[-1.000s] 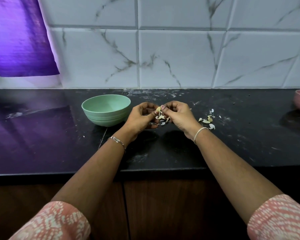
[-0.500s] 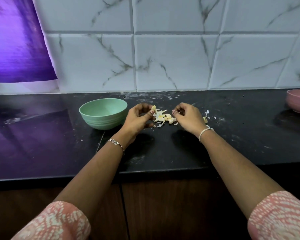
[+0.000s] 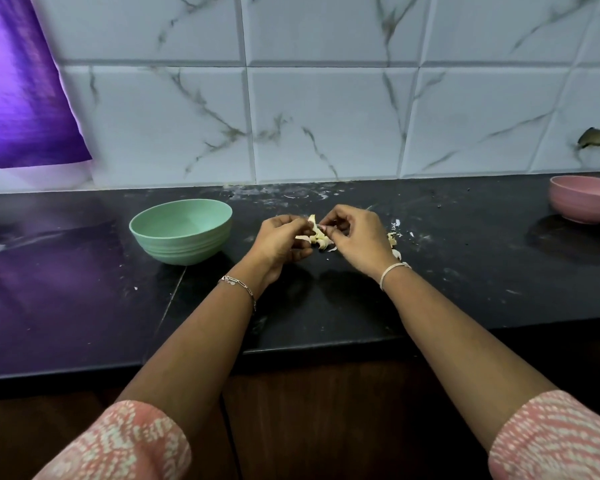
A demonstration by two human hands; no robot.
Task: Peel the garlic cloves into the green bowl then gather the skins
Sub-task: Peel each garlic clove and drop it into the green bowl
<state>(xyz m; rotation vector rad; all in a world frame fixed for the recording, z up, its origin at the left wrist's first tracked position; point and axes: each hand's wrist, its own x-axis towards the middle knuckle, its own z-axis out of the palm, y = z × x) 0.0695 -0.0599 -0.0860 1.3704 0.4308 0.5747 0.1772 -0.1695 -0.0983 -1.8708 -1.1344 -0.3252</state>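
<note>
A: ok so where's the garlic (image 3: 313, 224) right now? can't quite make it out

B: it's up between both hands, just above the table (image 3: 430, 299), a bit right of the green bowl (image 3: 184, 249). The left hand (image 3: 280, 243) has its fingers (image 3: 284, 220) curled in, pinching one side of it. The right hand (image 3: 358, 237) comes in from the other side, fingers (image 3: 338, 220) curled too, tips nipped onto the same pale piece. So both are clamped on it, with the two hands nearly touching. Whether that bit is clove or peel, honestly can't tell, too small.

A: and the skins?

B: little heap of skins (image 3: 321, 241) on the table right under the hands, partly hidden by them. A few more scraps (image 3: 392, 239) lie just beside the right hand on its outer side, plus white flecks scattered back toward the wall (image 3: 326, 116).

A: bowl close by?

B: near, yeah. It's left of the left hand, not touching it, standing upright. There's also a pink bowl (image 3: 586, 202) at the far right edge, well apart from everything.

A: anything else in shot?

B: chain bracelet (image 3: 238, 285) on the left wrist, pale band (image 3: 392, 271) on the right, pink patterned sleeves (image 3: 129, 445) at the bottom. Marble-look tiles behind, a purple sheet (image 3: 21, 81) hanging top left.
</note>
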